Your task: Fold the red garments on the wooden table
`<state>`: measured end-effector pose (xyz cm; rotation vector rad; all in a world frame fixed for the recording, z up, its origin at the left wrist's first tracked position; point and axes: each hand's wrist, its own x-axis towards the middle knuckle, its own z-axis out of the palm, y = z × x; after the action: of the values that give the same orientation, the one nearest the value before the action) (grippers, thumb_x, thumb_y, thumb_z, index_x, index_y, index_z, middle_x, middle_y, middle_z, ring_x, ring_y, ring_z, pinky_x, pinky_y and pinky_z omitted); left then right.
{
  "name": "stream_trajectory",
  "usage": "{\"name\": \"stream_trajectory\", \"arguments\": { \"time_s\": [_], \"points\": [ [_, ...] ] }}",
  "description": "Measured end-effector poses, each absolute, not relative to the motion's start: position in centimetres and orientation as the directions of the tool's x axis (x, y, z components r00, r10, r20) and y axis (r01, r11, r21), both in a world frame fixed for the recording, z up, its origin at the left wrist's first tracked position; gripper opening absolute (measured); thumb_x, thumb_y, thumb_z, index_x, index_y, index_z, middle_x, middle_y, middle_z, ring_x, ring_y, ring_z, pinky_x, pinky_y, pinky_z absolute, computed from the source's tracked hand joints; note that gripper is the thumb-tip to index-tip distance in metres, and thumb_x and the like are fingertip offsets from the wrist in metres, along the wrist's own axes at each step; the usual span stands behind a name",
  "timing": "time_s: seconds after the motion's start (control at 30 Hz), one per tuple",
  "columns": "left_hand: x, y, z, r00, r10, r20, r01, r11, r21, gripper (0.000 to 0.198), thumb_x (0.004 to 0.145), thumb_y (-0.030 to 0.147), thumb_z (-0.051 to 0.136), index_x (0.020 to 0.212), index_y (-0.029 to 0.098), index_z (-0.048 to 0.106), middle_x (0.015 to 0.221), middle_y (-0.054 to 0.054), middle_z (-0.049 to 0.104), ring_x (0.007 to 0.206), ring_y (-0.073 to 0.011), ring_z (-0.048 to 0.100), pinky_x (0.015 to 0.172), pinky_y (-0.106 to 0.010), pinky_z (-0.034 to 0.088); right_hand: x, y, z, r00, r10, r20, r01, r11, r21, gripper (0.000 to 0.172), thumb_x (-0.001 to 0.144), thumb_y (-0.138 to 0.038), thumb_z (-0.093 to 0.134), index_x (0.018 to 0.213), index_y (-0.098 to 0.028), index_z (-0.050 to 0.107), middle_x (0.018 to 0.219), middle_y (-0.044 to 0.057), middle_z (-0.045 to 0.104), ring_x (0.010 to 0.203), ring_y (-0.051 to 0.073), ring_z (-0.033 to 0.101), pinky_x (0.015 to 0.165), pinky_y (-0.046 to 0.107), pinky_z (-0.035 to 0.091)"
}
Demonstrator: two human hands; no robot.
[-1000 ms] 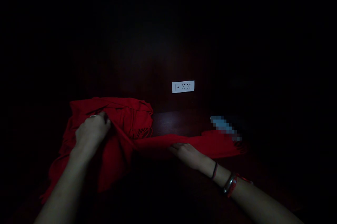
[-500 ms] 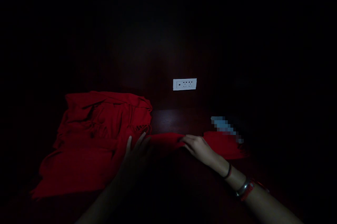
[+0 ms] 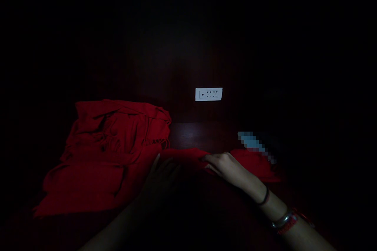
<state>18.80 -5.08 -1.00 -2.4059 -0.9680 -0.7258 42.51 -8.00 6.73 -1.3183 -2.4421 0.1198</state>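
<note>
A red fringed scarf (image 3: 108, 149) lies bunched on a dark wooden table (image 3: 191, 135), with one narrow end stretched to the right. My left hand (image 3: 160, 176) rests flat on the scarf's middle, fingers stretched out, partly in shadow. My right hand (image 3: 228, 166) is just to its right, fingers curled onto the narrow strip of scarf and pinching its edge. The right wrist wears a dark band and a red and silver bracelet (image 3: 284, 223).
A white wall socket (image 3: 209, 94) sits on the dark panel behind the table. A pale blurred object (image 3: 255, 145) lies at the right, beside the scarf's far end. Most of the surroundings are too dark to make out.
My left hand let go of the bunched scarf at the left and moved right to its middle. My right hand slid slightly right along the narrow strip.
</note>
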Motion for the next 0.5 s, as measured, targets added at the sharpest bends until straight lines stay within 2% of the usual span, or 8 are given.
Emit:
{"name": "stream_trajectory", "arguments": {
  "time_s": [0.13, 0.27, 0.37, 0.5],
  "points": [
    [18.1, -4.5, -1.6, 0.679, 0.473, 0.562, 0.676, -0.702, -0.226, 0.025, 0.084, 0.028, 0.041, 0.100, 0.023, 0.060, 0.099, -0.001, 0.064, 0.100, -0.0171, 0.051, 0.106, -0.046, 0.001, 42.9, -7.9, 7.3, -0.529, 0.821, 0.214, 0.792, 0.568, -0.225, 0.022, 0.086, -0.024, 0.038, 0.099, -0.022, 0.057, 0.084, 0.005, 0.065, 0.070, 0.016, 0.060, 0.058, 0.022, 0.038],
    [17.5, -4.1, -1.9, 0.746, 0.438, 0.502, 0.621, -0.729, -0.286, 0.026, 0.083, 0.020, 0.040, 0.100, 0.023, 0.059, 0.097, 0.001, 0.064, 0.101, -0.0170, 0.052, 0.105, -0.047, -0.004, 43.2, -7.7, 7.4, -0.541, 0.821, 0.182, 0.798, 0.569, -0.197, 0.023, 0.087, -0.027, 0.039, 0.097, -0.018, 0.057, 0.084, 0.007, 0.065, 0.071, 0.015, 0.059, 0.059, 0.022, 0.038],
    [17.3, -4.1, -1.8, 0.745, 0.447, 0.495, 0.629, -0.717, -0.299, 0.030, 0.083, 0.016, 0.037, 0.102, 0.022, 0.059, 0.097, -0.001, 0.064, 0.099, -0.0171, 0.053, 0.105, -0.047, -0.001, 43.4, -7.5, 7.3, -0.576, 0.797, 0.181, 0.774, 0.603, -0.195, 0.026, 0.088, -0.030, 0.037, 0.088, -0.016, 0.059, 0.082, 0.006, 0.064, 0.073, 0.015, 0.059, 0.062, 0.022, 0.038],
    [17.2, -4.5, -0.9, 0.715, 0.477, 0.511, 0.657, -0.709, -0.257, 0.034, 0.081, 0.017, 0.037, 0.109, 0.020, 0.056, 0.098, -0.004, 0.063, 0.096, -0.0185, 0.053, 0.105, -0.047, 0.002, 43.4, -7.5, 7.2, -0.587, 0.782, 0.212, 0.751, 0.623, -0.218, 0.029, 0.088, -0.033, 0.037, 0.082, -0.018, 0.061, 0.079, 0.005, 0.064, 0.071, 0.015, 0.059, 0.062, 0.024, 0.040]
  ]
}}
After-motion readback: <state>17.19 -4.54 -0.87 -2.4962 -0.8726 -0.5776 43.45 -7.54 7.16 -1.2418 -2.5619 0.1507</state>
